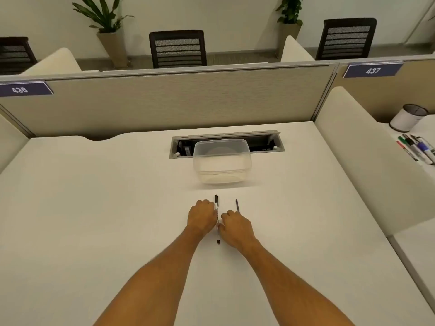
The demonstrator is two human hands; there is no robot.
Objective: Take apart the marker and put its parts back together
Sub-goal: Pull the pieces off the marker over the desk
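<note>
The slim white marker with black ends (217,220) is pinched between both grips – left hand (202,217) closed at its 9 o'clock side, right hand (235,228) at 3 o'clock – low over the white surface (94,196). A thin dark rod (237,205) lies at the right hand's 12 o'clock.

The desk (94,196) lies open toward its left and right edges, while a clear plastic container (222,161) blocks the middle near the far edge.
</note>
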